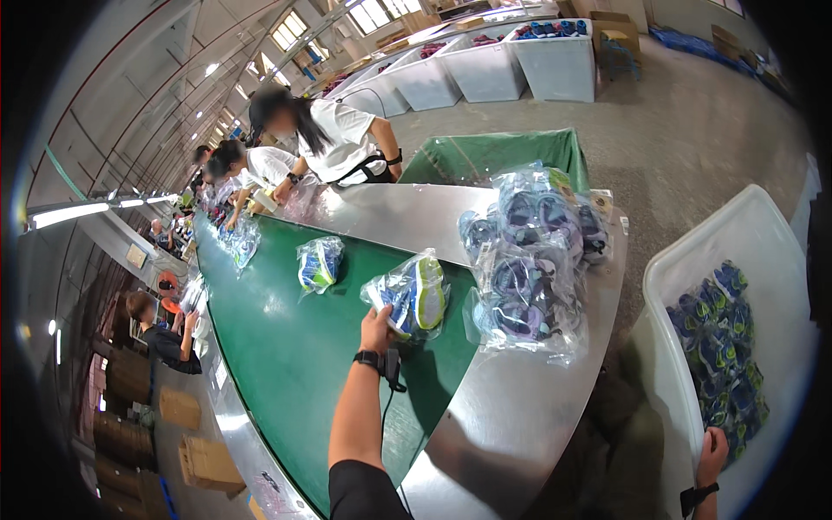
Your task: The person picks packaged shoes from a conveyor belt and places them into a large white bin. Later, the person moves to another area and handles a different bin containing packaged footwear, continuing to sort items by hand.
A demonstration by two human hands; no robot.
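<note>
Ahead of me, a clear plastic bag of blue, white and lime shoes (418,296) lies on the green conveyor belt (286,364). My left hand (376,331) is closed on the bag's near left edge, thumb on top. Off to the right, my right hand (712,454) is at the near side of a large white bin (763,212), beside the heaped blue and lime shoes (715,347) inside it. Its fingers are partly hidden, so their grip is unclear. Another bagged pair of shoes (320,264) rests farther up the belt, apart from my hand.
Bagged purple and blue shoes (529,269) are piled on the metal table (511,416) right of the belt. Behind it stands a green cart (494,156). Co-workers (334,139) work along the far side. White bins (555,69) line the back; cardboard boxes (208,464) sit at left.
</note>
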